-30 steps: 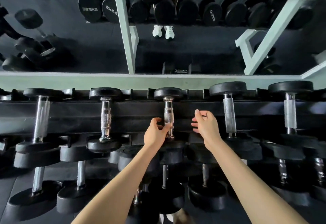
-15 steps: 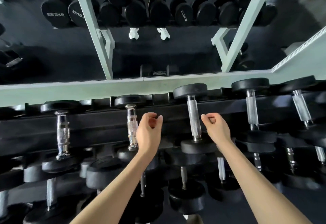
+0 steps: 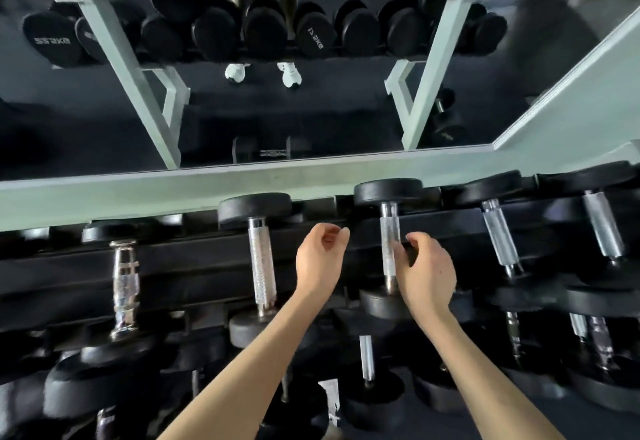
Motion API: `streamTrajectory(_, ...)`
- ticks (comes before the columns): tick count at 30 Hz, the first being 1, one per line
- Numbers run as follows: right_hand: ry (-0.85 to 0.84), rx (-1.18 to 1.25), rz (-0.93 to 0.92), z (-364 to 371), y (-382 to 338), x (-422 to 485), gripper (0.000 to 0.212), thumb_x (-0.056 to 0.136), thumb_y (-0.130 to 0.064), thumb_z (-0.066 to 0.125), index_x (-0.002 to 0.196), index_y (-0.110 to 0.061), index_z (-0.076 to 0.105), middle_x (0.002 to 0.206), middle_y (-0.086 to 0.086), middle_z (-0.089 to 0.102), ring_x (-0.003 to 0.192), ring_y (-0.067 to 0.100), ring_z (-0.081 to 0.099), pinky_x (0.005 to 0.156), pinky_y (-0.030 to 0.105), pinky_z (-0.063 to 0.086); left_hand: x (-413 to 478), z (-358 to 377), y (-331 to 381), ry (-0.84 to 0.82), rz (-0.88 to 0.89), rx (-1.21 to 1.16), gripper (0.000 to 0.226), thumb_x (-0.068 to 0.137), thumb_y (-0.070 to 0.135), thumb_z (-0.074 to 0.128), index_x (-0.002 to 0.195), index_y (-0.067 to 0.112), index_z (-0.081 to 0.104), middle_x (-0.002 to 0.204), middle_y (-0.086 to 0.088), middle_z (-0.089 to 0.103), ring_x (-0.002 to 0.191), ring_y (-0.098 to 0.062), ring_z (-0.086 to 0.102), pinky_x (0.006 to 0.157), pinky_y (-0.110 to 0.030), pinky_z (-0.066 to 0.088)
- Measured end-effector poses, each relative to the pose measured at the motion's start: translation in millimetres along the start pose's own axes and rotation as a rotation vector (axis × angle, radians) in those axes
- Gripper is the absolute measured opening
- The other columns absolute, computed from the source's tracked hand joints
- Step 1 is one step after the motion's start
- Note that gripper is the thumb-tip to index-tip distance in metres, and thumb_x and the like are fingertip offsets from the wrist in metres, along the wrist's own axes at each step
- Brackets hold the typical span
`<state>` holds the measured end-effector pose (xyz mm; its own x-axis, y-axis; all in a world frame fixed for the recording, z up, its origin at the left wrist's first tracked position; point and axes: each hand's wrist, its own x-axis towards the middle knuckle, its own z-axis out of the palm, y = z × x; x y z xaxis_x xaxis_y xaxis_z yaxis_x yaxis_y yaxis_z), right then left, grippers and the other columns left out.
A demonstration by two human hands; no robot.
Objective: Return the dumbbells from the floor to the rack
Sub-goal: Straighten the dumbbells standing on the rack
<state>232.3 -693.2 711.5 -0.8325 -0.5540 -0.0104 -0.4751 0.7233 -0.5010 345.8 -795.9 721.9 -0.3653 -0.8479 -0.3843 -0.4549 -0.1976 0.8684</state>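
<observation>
- Gym setting: a wall mirror point(image 3: 311, 110) above a pale green ledge point(image 3: 173, 187); black dumbbell rack point(image 3: 194, 266) below it, seen from above.
- Task item: dumbbell point(image 3: 389, 252) with a knurled silver handle, lying on the top tier of the rack, handle pointing toward the camera, far black head against the ledge, near head on the front rail.
- Right hand point(image 3: 427, 275): fingers curled at the right side of that handle, fingertips touching or just at it; not wrapped fully around. Cannot tell whether the grip is firm.
- Left hand point(image 3: 320, 261): loosely cupped, fingers bent, holding nothing; it hovers over the rack in the gap between this dumbbell and its left neighbour.
- Left neighbour: second dumbbell point(image 3: 261, 259), same style, parallel on the top tier, apart from both hands.
- Further left: a dumbbell with a ridged chrome handle point(image 3: 124, 287).
- Right of the task item: two more silver-handled dumbbells point(image 3: 498, 235), tilted in the wide-angle view.
- Lower tiers: more black-headed dumbbells point(image 3: 367, 360), partly hidden by both forearms.
- Mirror reflection: rack legs, rows of black weight heads, a pair of white shoes point(image 3: 263, 72), one dumbbell on the dark floor point(image 3: 272, 150).
</observation>
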Motion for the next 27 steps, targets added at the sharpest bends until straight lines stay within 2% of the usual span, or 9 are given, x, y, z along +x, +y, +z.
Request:
streamTrajectory(3, -0.314, 0.046, 0.216, 0.5, 27.5, 17.4, 0.049, 0.09, -0.044, 0.059, 0.122, -0.007, 0.056, 0.113, 0.009, 0.067, 0.106, 0.032, 0.063, 0.077, 0.034, 0.042, 12.6, 39.2, 7.9, -0.081, -0.102, 0.006, 0.035, 0.091, 0.038, 0.058, 0.117, 0.014, 0.06, 0.107, 0.003, 0.066, 0.1, -0.016, 0.063, 0.091, -0.027, 0.049)
streamTrajectory(6, -0.571, 0.252, 0.243, 4.2, 37.8, 23.7, 0.045, 0.091, -0.043, 0.058, 0.123, -0.012, 0.056, 0.105, 0.001, 0.067, 0.105, 0.025, 0.063, 0.084, 0.034, 0.046, 23.9, 69.8, 14.0, -0.162, -0.218, -0.032, 0.049, 0.088, 0.041, 0.061, 0.128, 0.013, 0.055, 0.119, -0.003, 0.065, 0.106, -0.021, 0.063, 0.096, -0.037, 0.051)
streamTrajectory(8, -0.665, 0.341, 0.233, 6.3, 41.3, 23.8, 0.041, 0.09, -0.043, 0.06, 0.124, -0.02, 0.056, 0.106, -0.006, 0.067, 0.102, 0.018, 0.064, 0.091, 0.038, 0.051, 29.1, 86.0, 17.4, -0.219, -0.266, -0.087, 0.047, 0.088, 0.039, 0.061, 0.126, 0.012, 0.054, 0.117, 0.001, 0.064, 0.105, -0.019, 0.061, 0.093, -0.034, 0.05)
streamTrajectory(11, -0.707, 0.355, 0.202, 11.2, 46.4, 27.1, 0.038, 0.085, -0.037, 0.063, 0.122, -0.033, 0.058, 0.104, -0.012, 0.07, 0.101, 0.014, 0.065, 0.095, 0.042, 0.051, 35.2, 98.2, 18.4, -0.213, -0.278, -0.14, 0.025, 0.088, 0.03, 0.063, 0.108, 0.014, 0.059, 0.104, -0.001, 0.066, 0.101, -0.02, 0.062, 0.089, -0.032, 0.05)
streamTrajectory(13, -0.708, 0.354, 0.183, 12.5, 47.3, 28.5, 0.035, 0.083, -0.037, 0.062, 0.118, -0.036, 0.06, 0.091, -0.012, 0.071, 0.09, 0.013, 0.065, 0.088, 0.04, 0.052, 36.9, 99.6, 16.4, -0.186, -0.277, -0.19, 0.004, 0.088, 0.025, 0.063, 0.087, 0.021, 0.061, 0.093, -0.001, 0.068, 0.101, -0.024, 0.066, 0.093, -0.036, 0.053)
streamTrajectory(15, -0.695, 0.34, 0.164, 12.3, 47.4, 28.2, 0.031, 0.084, -0.037, 0.061, 0.115, -0.038, 0.061, 0.084, -0.011, 0.07, 0.083, 0.014, 0.065, 0.08, 0.039, 0.05, 35.7, 99.2, 15.7, -0.172, -0.289, -0.215, 0.013, 0.089, 0.023, 0.062, 0.076, 0.026, 0.059, 0.087, -0.001, 0.068, 0.095, -0.023, 0.066, 0.092, -0.037, 0.052)
streamTrajectory(22, -0.686, 0.297, 0.138, 11.1, 46.9, 28.3, 0.034, 0.088, -0.036, 0.059, 0.122, -0.036, 0.059, 0.095, -0.01, 0.072, 0.091, 0.014, 0.065, 0.076, 0.032, 0.046, 34.1, 99.9, 16.6, -0.154, -0.326, -0.298, 0.013, 0.09, 0.021, 0.063, 0.077, 0.022, 0.063, 0.087, -0.003, 0.068, 0.087, -0.02, 0.064, 0.086, -0.033, 0.051)
streamTrajectory(25, -0.71, 0.251, 0.115, 10.8, 49.5, 27.8, 0.038, 0.088, -0.038, 0.059, 0.126, -0.037, 0.056, 0.1, -0.009, 0.072, 0.095, 0.015, 0.065, 0.081, 0.035, 0.049, 32.9, 101.2, 8.8, -0.131, -0.355, -0.326, 0.004, 0.088, 0.023, 0.066, 0.086, 0.019, 0.065, 0.087, -0.001, 0.069, 0.091, -0.02, 0.066, 0.089, -0.034, 0.053)
streamTrajectory(27, -0.728, 0.215, 0.109, 9.1, 49.0, 25.1, 0.043, 0.089, -0.039, 0.059, 0.132, -0.039, 0.052, 0.107, -0.01, 0.072, 0.101, 0.015, 0.064, 0.08, 0.031, 0.046, 30.9, 100.8, 1.6, -0.128, -0.366, -0.35, 0.01, 0.088, 0.023, 0.066, 0.095, 0.016, 0.066, 0.089, 0.0, 0.07, 0.093, -0.02, 0.066, 0.091, -0.035, 0.053)
